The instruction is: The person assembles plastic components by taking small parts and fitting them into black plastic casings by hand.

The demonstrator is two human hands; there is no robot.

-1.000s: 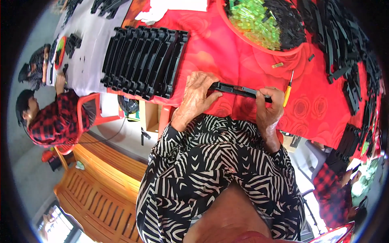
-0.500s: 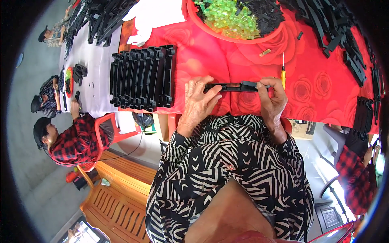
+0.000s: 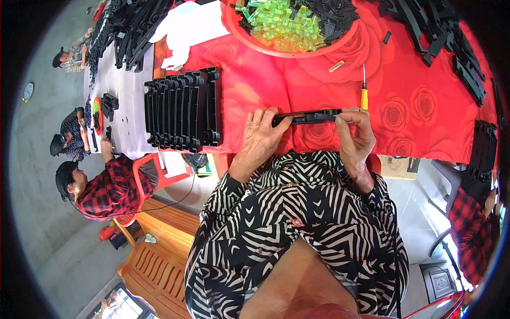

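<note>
Both hands hold a long black plastic part [image 3: 313, 116] level above the near edge of the red tablecloth. My left hand [image 3: 261, 135] grips its left end, thumb in front and fingers behind. At the right end my right hand [image 3: 355, 135] is closed, thumb and fingers pinching the tip. A reddish-brown strip shows in the part's open side near the left thumb. Just beyond my right hand lies a screwdriver [image 3: 364, 97] with a yellow handle. To the left of my left hand stands a row of similar black parts [image 3: 183, 110], packed side by side.
A red basin [image 3: 276, 51] holds yellow-green clear pieces and small black pieces. A loose yellowish piece [image 3: 336, 66] lies near it. Black strips [image 3: 467, 80] are heaped at right, more [image 3: 139, 32] at far left beside white cloth [image 3: 194, 24]. Other people sit along the table's left and right.
The view has shifted slightly, so the table things appear moved. My left fingers have shifted at the part's left end; both hands still hold it.
</note>
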